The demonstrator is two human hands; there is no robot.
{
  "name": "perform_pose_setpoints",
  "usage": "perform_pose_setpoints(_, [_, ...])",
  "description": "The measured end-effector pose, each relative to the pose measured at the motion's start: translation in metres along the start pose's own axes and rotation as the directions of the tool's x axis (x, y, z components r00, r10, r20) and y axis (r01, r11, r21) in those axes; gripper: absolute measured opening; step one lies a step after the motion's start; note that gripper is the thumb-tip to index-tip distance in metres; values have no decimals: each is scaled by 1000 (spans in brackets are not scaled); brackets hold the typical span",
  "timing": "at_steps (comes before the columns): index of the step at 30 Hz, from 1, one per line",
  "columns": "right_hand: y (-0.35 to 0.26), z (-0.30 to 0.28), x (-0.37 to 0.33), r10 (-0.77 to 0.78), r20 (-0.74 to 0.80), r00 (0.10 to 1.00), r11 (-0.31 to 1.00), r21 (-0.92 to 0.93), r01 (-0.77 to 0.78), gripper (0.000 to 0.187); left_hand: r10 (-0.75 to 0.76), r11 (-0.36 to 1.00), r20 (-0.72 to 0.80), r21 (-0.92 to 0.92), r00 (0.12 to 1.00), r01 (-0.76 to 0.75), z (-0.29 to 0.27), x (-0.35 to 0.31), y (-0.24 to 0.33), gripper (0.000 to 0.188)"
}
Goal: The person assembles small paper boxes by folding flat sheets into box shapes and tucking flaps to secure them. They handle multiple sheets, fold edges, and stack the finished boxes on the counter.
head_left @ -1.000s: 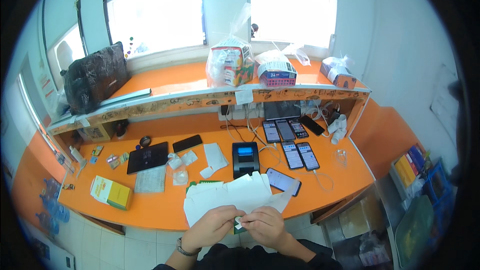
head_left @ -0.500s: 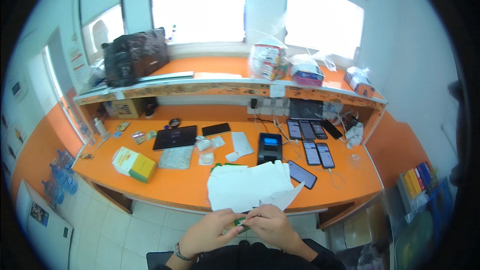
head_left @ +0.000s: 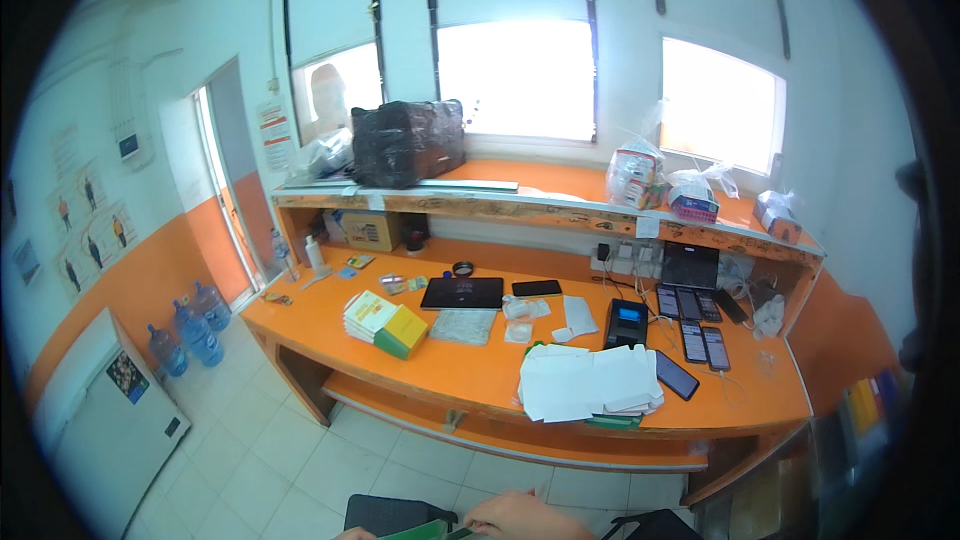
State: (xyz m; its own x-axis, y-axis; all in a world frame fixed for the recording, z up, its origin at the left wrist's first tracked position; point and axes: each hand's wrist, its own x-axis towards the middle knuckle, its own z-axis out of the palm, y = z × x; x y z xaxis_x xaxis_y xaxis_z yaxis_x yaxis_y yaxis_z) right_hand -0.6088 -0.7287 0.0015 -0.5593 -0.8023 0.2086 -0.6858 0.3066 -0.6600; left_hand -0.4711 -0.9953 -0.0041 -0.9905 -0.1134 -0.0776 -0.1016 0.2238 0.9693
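At the lower edge, a green flat thing (head_left: 418, 532) spans the space between my hands, mostly cut off by the frame. My right hand (head_left: 528, 518) is closed, its bent fingers on a narrow dark green edge at the right end. Only a sliver of my left hand (head_left: 355, 534) shows, against the left end of the green thing. Just what the green thing is cannot be made out. Ahead, on the orange desk (head_left: 480, 368), rests a stack of white sheets (head_left: 585, 382) with green edges beneath it.
A yellow-green and white carton stack (head_left: 385, 323), a black tablet (head_left: 462, 292) and a silvery packet (head_left: 463, 327) lie on the desk. Right of them are a dark device with a lit screen (head_left: 626, 322) and several phones (head_left: 693, 343). A dark chair (head_left: 398, 513) is close by my hands.
The view has swung left and up, so the desk appears farther right. My hands now sit at the bottom edge, wider apart, and more of the green thing shows between them.
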Motion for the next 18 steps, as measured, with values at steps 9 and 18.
perform_pose_setpoints(9, [-36, 58, -20, -11, 162, 987, 969, 246, -30, 15, 423, 744, 116, 521, 899, -418, 35, -36, -2, 39])
perform_pose_setpoints(18, [-39, 35, -90, 174, 141, 975, 982, 53, -183, 29, 135, 794, 481, 471, 866, -385, 73, -21, 7, 18])
